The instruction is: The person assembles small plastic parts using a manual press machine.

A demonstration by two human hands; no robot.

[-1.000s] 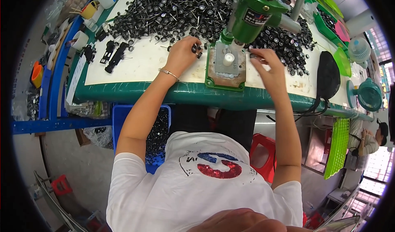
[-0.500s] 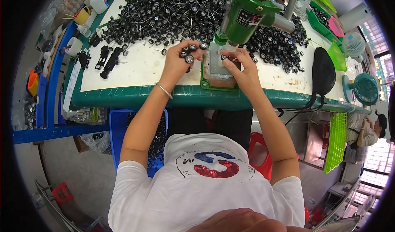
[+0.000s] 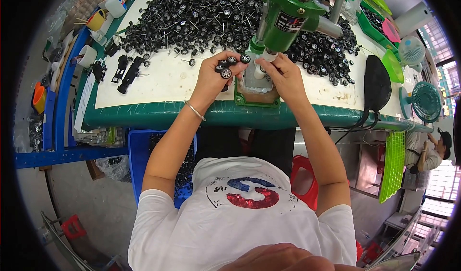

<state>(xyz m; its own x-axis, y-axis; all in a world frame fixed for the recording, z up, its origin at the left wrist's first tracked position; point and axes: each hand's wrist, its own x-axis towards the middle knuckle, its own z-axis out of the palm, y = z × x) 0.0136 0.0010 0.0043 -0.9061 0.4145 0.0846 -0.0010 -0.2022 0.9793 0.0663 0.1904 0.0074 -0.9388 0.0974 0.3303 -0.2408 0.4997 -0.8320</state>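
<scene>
Left hand [image 3: 210, 77] closed round wheels [image 3: 226, 73]; right hand [image 3: 289, 81] at white post [image 3: 260, 73], hold unclear. Advise square seating, hand clear before press [image 3: 278, 36] drops.

The small wheels [image 3: 226, 70] are showing matt black, rubbery-looking treads around shiny silver hubs [image 3: 245, 58], while the press [image 3: 288, 18] is gleaming in glossy green paint over metal and the white post [image 3: 260, 72] is looking like smooth plastic. The pale tabletop [image 3: 173, 88] is appearing smooth but stained, and its green edging [image 3: 158, 116] is reflecting light. The polished metal bangle [image 3: 195, 111] is glinting, and the soft cloth shirt [image 3: 187, 230] is bearing a rough, sparkling red patch [image 3: 252, 201].
</scene>
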